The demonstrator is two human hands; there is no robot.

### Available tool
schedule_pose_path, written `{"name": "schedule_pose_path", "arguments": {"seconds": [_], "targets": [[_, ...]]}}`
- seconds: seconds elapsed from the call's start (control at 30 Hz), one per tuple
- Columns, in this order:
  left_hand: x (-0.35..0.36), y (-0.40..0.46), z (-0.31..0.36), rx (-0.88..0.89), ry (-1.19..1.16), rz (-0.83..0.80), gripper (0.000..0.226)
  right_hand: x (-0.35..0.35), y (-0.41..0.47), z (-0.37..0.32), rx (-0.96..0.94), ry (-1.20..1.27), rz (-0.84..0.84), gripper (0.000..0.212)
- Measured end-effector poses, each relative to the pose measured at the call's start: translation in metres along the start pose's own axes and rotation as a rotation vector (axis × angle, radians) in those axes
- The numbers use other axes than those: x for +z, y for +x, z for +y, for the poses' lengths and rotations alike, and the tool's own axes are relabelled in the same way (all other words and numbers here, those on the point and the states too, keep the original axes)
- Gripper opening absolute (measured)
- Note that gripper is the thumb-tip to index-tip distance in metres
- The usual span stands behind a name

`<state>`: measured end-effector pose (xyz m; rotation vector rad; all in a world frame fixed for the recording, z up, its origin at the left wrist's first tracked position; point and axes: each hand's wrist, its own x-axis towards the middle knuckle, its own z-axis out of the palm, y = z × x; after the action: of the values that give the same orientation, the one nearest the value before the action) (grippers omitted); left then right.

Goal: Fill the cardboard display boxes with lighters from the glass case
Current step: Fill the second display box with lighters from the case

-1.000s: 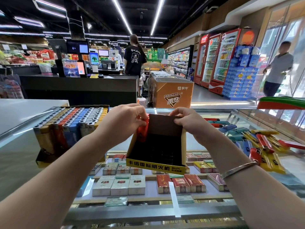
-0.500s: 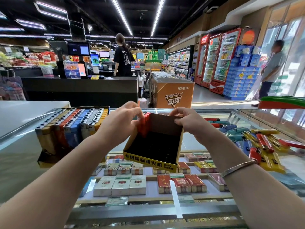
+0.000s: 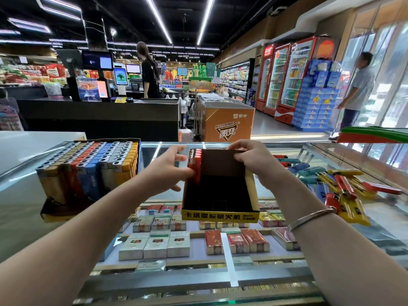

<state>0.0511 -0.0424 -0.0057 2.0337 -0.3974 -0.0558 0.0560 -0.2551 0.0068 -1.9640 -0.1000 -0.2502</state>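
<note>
Red lighters (image 3: 195, 166) now stand in the cardboard display box (image 3: 220, 195)'s left column; left hand (image 3: 167, 171) has let go, fingers loose, right hand (image 3: 254, 164) pinching the far wall.

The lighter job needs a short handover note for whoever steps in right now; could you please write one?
Left hand: fingers on the red lighters at the left wall of the open display box.
Right hand: grips the box's back right corner.
Done: one full box on the left of the glass case top; a single red row in this box.
Left: fill the remaining slots from the loose lighters on the right.
</note>
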Motion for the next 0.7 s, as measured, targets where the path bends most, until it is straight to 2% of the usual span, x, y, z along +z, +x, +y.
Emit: {"name": "schedule_pose_path", "arguments": {"seconds": [0.1, 0.17, 0.23, 0.3, 0.4, 0.47, 0.57, 0.7], "targets": [[0.006, 0.003, -0.004, -0.021, -0.053, -0.038, 0.069, -0.002, -0.003, -0.001, -0.067, -0.121, 0.056, 0.023], [0.010, 0.004, -0.005, 0.002, -0.059, -0.041, 0.065, -0.005, -0.004, -0.004, -0.175, -0.274, 0.170, 0.012], [0.014, 0.005, -0.005, 0.013, -0.058, -0.052, 0.061, -0.010, -0.005, -0.009, -0.247, -0.379, 0.291, 0.013], [0.018, 0.004, -0.005, 0.030, -0.064, -0.070, 0.059, -0.018, -0.008, -0.014, -0.240, -0.486, 0.345, 0.013], [0.023, 0.003, -0.004, 0.065, -0.071, -0.079, 0.058, -0.033, -0.016, -0.017, -0.104, -0.751, 0.287, 0.011], [0.028, 0.001, -0.001, 0.093, -0.066, -0.079, 0.057, -0.047, -0.027, -0.020, 0.026, -0.903, 0.199, 0.024], [0.035, -0.001, 0.002, 0.114, -0.074, -0.105, 0.056, -0.071, -0.049, -0.030, 0.194, -0.902, 0.141, 0.043], [0.039, -0.004, 0.005, 0.133, -0.079, -0.117, 0.055, -0.098, -0.079, -0.033, 0.356, -0.914, 0.098, 0.032]]}}
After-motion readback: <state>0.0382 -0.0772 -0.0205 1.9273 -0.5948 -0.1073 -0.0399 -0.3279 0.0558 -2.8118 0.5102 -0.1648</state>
